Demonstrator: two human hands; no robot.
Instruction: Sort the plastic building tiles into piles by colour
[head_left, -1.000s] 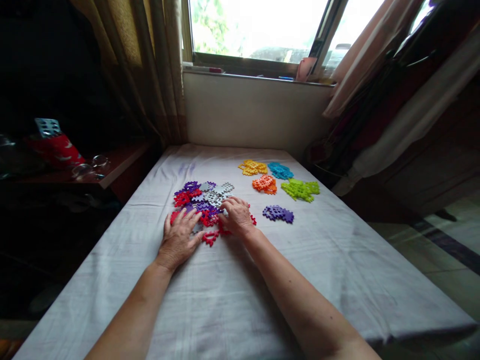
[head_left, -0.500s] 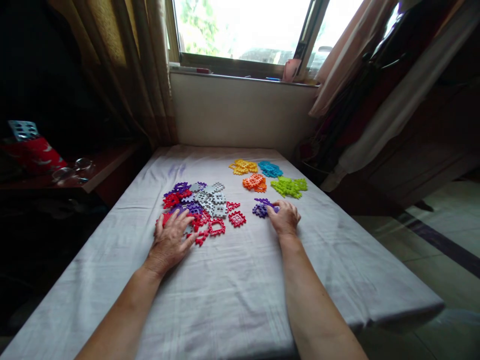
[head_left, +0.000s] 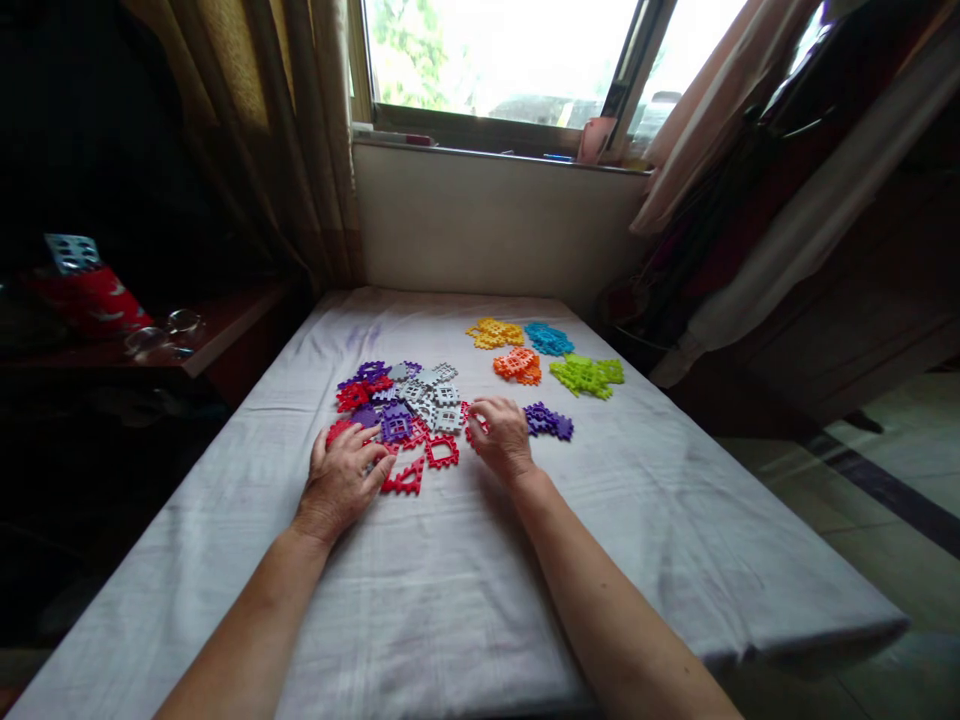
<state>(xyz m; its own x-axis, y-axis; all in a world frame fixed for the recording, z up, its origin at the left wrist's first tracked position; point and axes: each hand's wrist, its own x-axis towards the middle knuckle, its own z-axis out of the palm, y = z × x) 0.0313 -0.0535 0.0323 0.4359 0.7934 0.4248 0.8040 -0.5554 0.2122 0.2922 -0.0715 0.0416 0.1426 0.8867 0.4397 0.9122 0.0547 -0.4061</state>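
A mixed heap of red, purple and grey interlocking plastic tiles lies left of the middle, with a grey tile (head_left: 448, 416) on its right part and a purple tile (head_left: 396, 426) at its front. My left hand (head_left: 341, 480) rests with spread fingers over red tiles at the heap's near left edge. A red triangular tile (head_left: 407, 479) lies by its fingertips, and a red square frame tile (head_left: 442, 451) farther right. Above the heap's right edge is my right hand (head_left: 501, 436), fingers bent but apart, partly covering a red tile (head_left: 471, 428). A small purple pile (head_left: 551, 422) sits just right of it.
Farther back lie separate piles of yellow tiles (head_left: 495, 333), blue tiles (head_left: 548, 338), orange tiles (head_left: 517, 366) and green tiles (head_left: 587, 376). A pale cloth (head_left: 450, 600) covers the table. Clothes hang on the right, and glasses (head_left: 165, 335) lie on a side shelf.
My right hand has let go of a purple tile at the purple pile and moved left to the heap's edge. My left hand stays over the red tiles, where a triangular one now shows more fully.
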